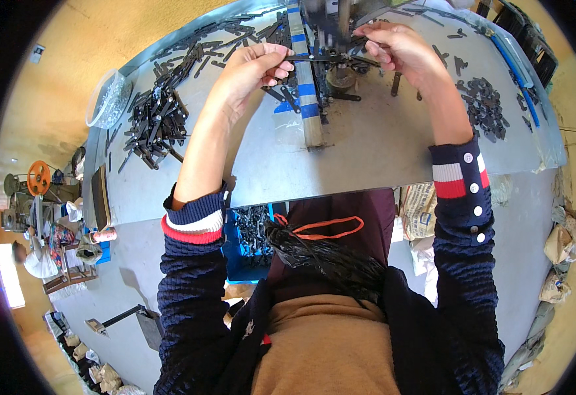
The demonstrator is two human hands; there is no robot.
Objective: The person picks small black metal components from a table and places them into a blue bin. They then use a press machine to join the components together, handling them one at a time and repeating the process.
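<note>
My left hand (254, 69) pinches one end of a flat black linkage strip (320, 58). The strip crosses a wooden bar (309, 98) wrapped in bands of blue tape. Its far end lies on the round metal anvil (341, 80) of a bench press, whose upper part (335, 22) is blurred. Right of the press, my right hand (401, 49) is raised with curled fingers, thumb close to the forefinger. A second dark strip (365, 60) slants from the anvil towards its lower fingers. Whether the right hand grips anything cannot be made out.
On the metal-topped table (367, 148) lie a heap of black linkages (157, 128) at left and small black parts (483, 108) at right. A clear tub (110, 98) of small pieces stands at the left edge. Below is a blue crate (246, 274). Another person (38, 261) sits far left.
</note>
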